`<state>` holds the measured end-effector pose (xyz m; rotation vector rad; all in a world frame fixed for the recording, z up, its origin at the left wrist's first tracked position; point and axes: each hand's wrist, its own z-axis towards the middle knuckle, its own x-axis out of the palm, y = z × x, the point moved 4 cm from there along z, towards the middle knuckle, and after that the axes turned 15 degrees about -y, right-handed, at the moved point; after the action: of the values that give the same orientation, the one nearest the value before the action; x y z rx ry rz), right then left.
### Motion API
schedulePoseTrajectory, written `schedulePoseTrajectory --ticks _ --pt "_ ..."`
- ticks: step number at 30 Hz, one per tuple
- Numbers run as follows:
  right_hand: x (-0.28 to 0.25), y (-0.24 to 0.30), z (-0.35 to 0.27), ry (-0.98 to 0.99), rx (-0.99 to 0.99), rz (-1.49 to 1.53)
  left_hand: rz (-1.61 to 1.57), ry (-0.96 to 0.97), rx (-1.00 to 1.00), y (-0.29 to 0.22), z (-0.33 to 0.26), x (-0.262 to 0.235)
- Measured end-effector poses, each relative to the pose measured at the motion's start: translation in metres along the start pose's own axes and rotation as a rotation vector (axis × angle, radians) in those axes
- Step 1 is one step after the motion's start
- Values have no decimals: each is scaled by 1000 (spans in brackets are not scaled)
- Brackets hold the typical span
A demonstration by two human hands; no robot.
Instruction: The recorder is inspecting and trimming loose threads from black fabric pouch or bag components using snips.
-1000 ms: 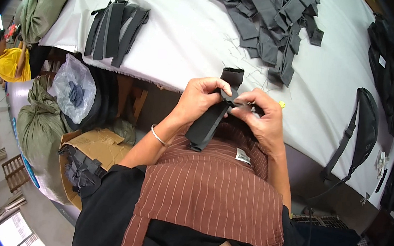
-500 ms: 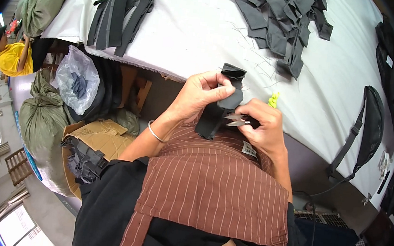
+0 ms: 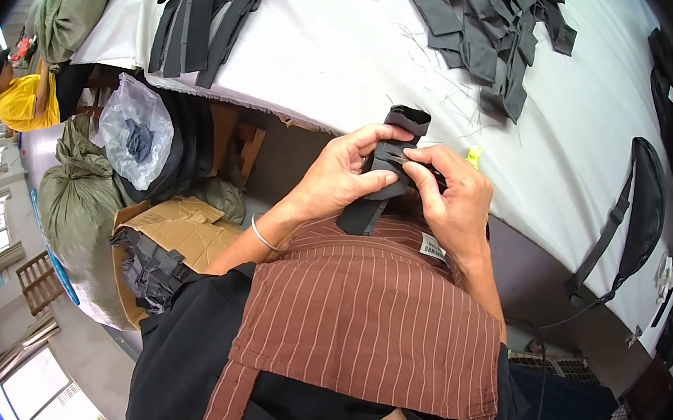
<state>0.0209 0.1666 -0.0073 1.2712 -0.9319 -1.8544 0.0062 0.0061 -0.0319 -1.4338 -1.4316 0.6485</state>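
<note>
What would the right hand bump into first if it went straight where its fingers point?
Probably the dark fabric strip held in the left hand; the right hand looks almost against it, depth being unclear.

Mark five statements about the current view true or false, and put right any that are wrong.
1. The left hand holds a dark fabric strip. True.
2. The pale bracelet is on the right wrist. False: it is on the left wrist.
3. The brown apron has thin pale stripes. True.
4. The black pouch lies at the left end of the white-covered table. False: it lies toward the right side.
5. The person in the background wears a blue top. False: the top is yellow.
</note>
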Motion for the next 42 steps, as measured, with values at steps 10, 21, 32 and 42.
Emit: schedulePoseTrajectory --ticks 10,21,32,42 --pt "4 3 -1 -26 -79 -42 17 23 19 -2 -2 5" --pt "-14 -18 -4 -42 220 146 -48 -35 -113 -2 -1 -12" --pt "-12 -16 -10 61 223 18 -62 -81 -126 -5 -3 -13" --pt "-2 -19 -16 -34 280 240 -60 -69 -125 -3 -3 -14"
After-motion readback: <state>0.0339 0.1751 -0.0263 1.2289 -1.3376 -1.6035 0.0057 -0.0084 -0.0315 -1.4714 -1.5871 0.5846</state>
